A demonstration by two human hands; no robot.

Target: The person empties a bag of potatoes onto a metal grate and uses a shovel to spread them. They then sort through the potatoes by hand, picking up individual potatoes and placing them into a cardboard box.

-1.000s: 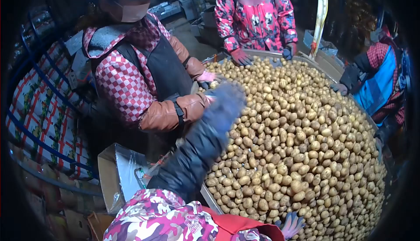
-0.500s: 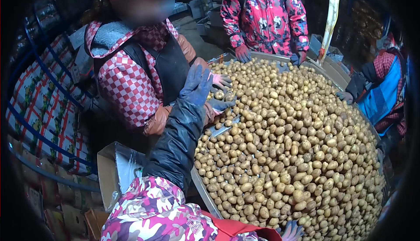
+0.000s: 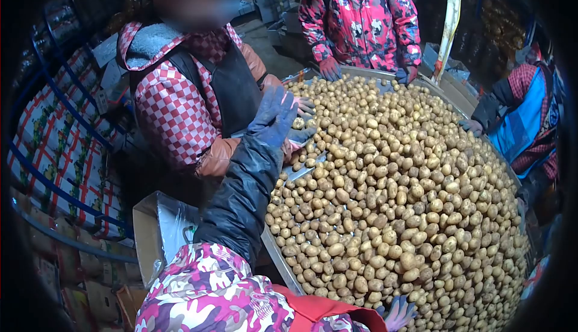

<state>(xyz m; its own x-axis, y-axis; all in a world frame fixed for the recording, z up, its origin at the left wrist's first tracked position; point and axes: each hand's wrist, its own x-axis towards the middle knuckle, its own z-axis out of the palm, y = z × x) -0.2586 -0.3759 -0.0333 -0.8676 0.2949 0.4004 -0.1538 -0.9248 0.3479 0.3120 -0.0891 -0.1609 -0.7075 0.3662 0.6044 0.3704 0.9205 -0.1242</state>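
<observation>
The blue-gloved left hand [image 3: 274,118] is hovering with fingers spread, gripping nothing, at the left edge of the heaped small round tan potatoes [image 3: 397,199]. The gloved right hand [image 3: 398,313] is lying splayed on the near potatoes, also gripping nothing.

Only 1 view is given, taken by a camera worn on the head. It is aimed forward and steeply down across the near left corner of the potato heap [image 3: 391,199], which is seen from close by and fills the middle and right of the frame. The wearer's own sleeve [image 3: 241,205] is caught rising from the bottom edge toward the heap's left rim. The corners are blacked out by a fisheye lens, and the co-worker in a checked jacket [image 3: 180,103], left of the heap, is bent inward.
</observation>
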